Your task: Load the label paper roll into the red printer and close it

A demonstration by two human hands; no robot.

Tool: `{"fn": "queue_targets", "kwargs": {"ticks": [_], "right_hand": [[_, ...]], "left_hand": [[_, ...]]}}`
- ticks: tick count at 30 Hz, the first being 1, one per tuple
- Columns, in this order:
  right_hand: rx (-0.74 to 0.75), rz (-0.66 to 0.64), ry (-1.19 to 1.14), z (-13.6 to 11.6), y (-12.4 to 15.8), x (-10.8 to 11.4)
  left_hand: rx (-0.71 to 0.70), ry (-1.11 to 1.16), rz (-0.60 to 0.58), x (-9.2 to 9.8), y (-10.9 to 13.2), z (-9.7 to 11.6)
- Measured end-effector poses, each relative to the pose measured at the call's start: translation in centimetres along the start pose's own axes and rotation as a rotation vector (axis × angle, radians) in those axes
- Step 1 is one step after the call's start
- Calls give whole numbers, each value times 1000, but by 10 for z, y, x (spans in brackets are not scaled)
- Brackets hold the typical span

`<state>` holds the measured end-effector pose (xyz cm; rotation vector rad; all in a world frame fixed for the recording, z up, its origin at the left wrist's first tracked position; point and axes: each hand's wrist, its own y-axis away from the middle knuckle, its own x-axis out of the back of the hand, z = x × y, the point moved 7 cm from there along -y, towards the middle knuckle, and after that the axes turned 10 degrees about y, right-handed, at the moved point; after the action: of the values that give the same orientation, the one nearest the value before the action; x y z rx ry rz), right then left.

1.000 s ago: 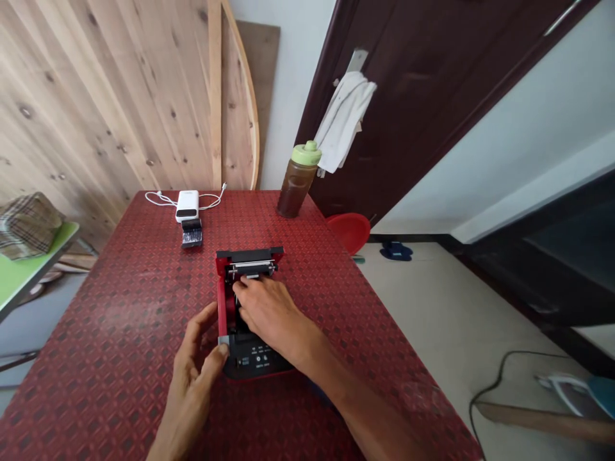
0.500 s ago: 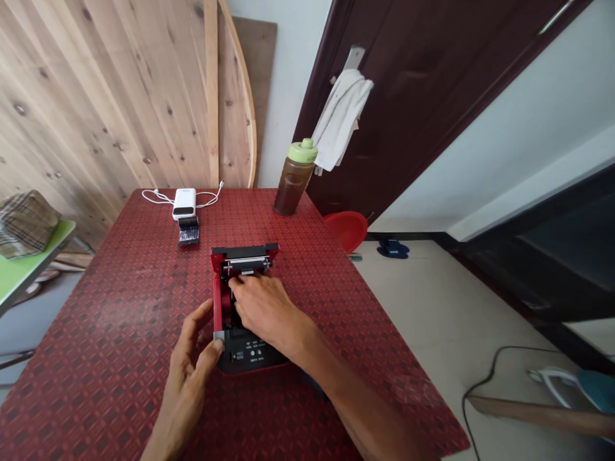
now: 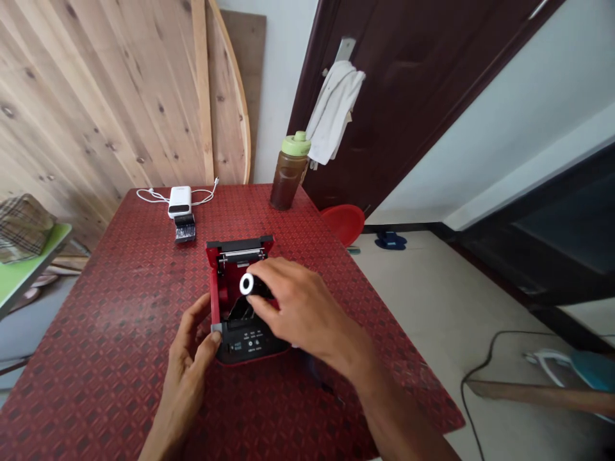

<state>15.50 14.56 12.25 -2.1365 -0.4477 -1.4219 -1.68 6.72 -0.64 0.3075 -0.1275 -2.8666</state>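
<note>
Small red-and-black plastic printer [image 3: 217,269] sits open on the red patterned table [image 3: 106,333], about mid-table, w/ its dark inner bay [image 3: 241,312] showing and a metal bar [image 3: 240,253] across the far end. L hand [image 3: 187,362] is curled round the printer's left side and has hold of it, thumb pressed on a grey tab [image 3: 216,328]. R hand [image 3: 303,308] is part closed, pinching a black roll w/ a white round end [image 3: 246,283], held over the bay, not in it. Far left on the table: white power bank [image 3: 179,202] w/ white cable [image 3: 154,195], a small black block [image 3: 185,228] just near it. Far right: plastic bottle w/ green lid [image 3: 291,173], mostly full of brown drink. Round red plastic tub [image 3: 343,224] is on the floor past the right edge, can't tell what's in it.
</note>
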Motion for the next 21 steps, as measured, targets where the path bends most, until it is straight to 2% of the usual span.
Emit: {"fn": "queue_targets", "kwargs": {"ticks": [2, 4, 6, 8, 11, 14, 17, 21], "right_hand": [[-27, 132, -270, 24, 9, 18], [-117, 252, -458, 57, 17, 25], [-289, 389, -546, 94, 25, 19], [-433, 492, -584, 124, 30, 2], [-488, 444, -563, 140, 29, -36], [-464, 329, -534, 136, 26, -69], [-416, 236, -516, 124, 25, -86], [-392, 173, -490, 119, 23, -93]], "left_hand": [[2, 26, -16, -2, 0, 1], [-4, 45, -17, -3, 1, 1], [-11, 43, -13, -2, 1, 2], [-19, 30, -8, -2, 1, 3], [-25, 40, -5, -2, 1, 4], [-30, 58, -19, -5, 1, 6], [-25, 51, -19, -6, 1, 7], [-14, 39, -7, -5, 2, 7]]}}
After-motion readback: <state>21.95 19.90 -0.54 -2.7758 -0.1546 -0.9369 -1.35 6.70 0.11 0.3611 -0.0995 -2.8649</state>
